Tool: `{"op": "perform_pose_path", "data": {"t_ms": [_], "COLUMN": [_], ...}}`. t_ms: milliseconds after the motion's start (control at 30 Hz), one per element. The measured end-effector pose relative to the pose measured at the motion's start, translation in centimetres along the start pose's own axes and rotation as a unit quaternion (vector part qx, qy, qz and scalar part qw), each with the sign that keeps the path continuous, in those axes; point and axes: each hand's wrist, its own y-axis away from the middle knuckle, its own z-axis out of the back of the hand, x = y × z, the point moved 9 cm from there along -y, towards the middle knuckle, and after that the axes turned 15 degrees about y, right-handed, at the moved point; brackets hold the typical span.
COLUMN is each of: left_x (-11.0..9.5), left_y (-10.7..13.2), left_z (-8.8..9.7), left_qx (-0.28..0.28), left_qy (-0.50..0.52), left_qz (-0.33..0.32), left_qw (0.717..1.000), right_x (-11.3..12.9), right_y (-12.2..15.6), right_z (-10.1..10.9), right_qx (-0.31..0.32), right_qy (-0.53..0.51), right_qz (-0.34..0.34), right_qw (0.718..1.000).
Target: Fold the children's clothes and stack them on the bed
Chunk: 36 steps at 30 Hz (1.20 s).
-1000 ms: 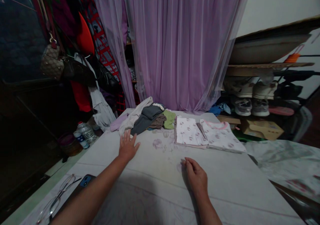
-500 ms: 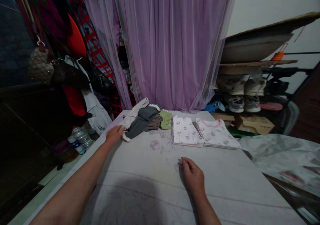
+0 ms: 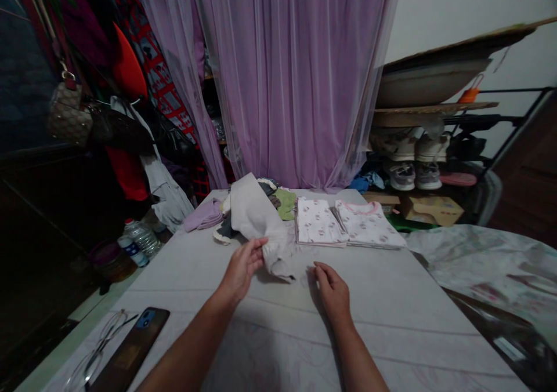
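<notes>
My left hand (image 3: 246,264) is closed on the gathered end of a light grey piece of children's clothing (image 3: 255,209), long and narrow like folded trousers. The cloth is raised over the garment pile, its far end pointing toward the curtain. Under and behind it lie a dark grey garment (image 3: 225,231), partly hidden, and a green one (image 3: 286,204). My right hand (image 3: 334,290) rests above the bed sheet with its fingers curled together and nothing visible in them. Beyond it are two folded white printed stacks, one of clothing (image 3: 319,222) and a shirt with a pink collar (image 3: 369,225).
A folded purple cloth (image 3: 203,214) lies at the far left of the sheeted surface (image 3: 183,282). Near the left edge are a phone (image 3: 130,348) and eyeglasses (image 3: 98,351). A purple curtain (image 3: 287,90) hangs behind. Shoes (image 3: 415,174) stand on a rack at right; bottles (image 3: 143,238) stand left.
My left hand has drawn the light grey garment off the pile, toward me and to the right, uncovering the purple cloth. My right hand has stayed nearly in place. The view has tilted slightly.
</notes>
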Motion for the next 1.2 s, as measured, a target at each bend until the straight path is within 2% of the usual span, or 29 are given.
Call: {"op": "perform_pose_path", "data": {"t_ms": [67,133,200,300,367,467,500,567,600,633,667,700,733,767,800,833,867,900,967,1100,1200], "left_x": [4.4,7.8,10.1,12.0,12.4,11.4,10.5,7.6,5.9,4.5,3.6,3.5,3.7,3.9,4.1,4.0,3.7,3.1,1.6,-1.3,-1.6], "left_y": [1.0,1.5,1.6,1.5,1.4,0.9,0.5,-0.3,-0.4,-0.3,0.2,0.6,0.8,0.7,0.4,-0.1,-0.7,-1.3,-1.9,-0.8,1.8], "left_z": [-1.2,-2.1,-2.6,-2.8,-2.7,-2.2,-1.8,-1.9,-2.6,-3.8,-5.3,-6.5,-7.2,-7.5,-7.5,-7.2,-6.7,-6.0,-4.1,0.8,3.9], "left_qx": [0.016,0.032,0.048,0.058,0.067,0.084,0.083,0.102,0.13,0.172,0.221,0.267,0.302,0.322,0.331,0.329,0.32,0.307,0.279,0.236,0.218], "left_qy": [0.037,0.075,0.089,0.075,0.058,-0.042,-0.087,-0.22,-0.305,-0.399,-0.493,-0.571,-0.629,-0.672,-0.707,-0.735,-0.758,-0.776,-0.798,-0.819,-0.821], "left_qz": [0.054,0.091,0.116,0.147,0.164,0.139,0.112,-0.001,-0.08,-0.165,-0.247,-0.309,-0.345,-0.366,-0.374,-0.375,-0.37,-0.363,-0.341,-0.286,-0.235], "left_qw": [0.998,0.993,0.988,0.984,0.983,0.986,0.986,0.97,0.94,0.885,0.804,0.712,0.628,0.557,0.5,0.459,0.43,0.415,0.411,0.438,0.472], "right_x": [-0.1,0.0,0.4,1.1,1.3,1.1,1.1,1.7,2.3,2.9,3.4,4.0,4.4,4.7,4.9,4.9,4.8,4.7,4.2,4.6,6.4], "right_y": [-0.1,-0.2,-0.2,-0.1,0.0,0.0,0.0,0.0,0.1,0.3,0.5,0.7,0.9,1.1,1.3,1.3,1.3,1.2,1.0,1.6,3.1], "right_z": [-0.1,-0.6,-0.9,-1.2,-1.6,-2.2,-2.3,-2.2,-2.1,-2.0,-2.0,-2.0,-2.0,-2.0,-1.9,-1.7,-1.3,-0.7,1.2,5.4,7.7], "right_qx": [0.013,0.049,0.078,0.105,0.125,0.141,0.14,0.13,0.126,0.122,0.121,0.123,0.127,0.13,0.13,0.125,0.112,0.09,0.021,-0.119,-0.159], "right_qy": [-0.046,-0.099,-0.133,-0.144,-0.14,-0.131,-0.124,-0.109,-0.101,-0.095,-0.09,-0.086,-0.083,-0.079,-0.075,-0.071,-0.065,-0.056,-0.025,0.061,0.113], "right_qz": [0.002,0.009,0.022,0.045,0.057,0.063,0.071,0.113,0.143,0.172,0.198,0.218,0.234,0.245,0.254,0.259,0.26,0.258,0.251,0.257,0.308], "right_qw": [0.999,0.994,0.988,0.983,0.981,0.979,0.98,0.979,0.976,0.973,0.969,0.964,0.96,0.957,0.956,0.955,0.957,0.96,0.967,0.957,0.931]}}
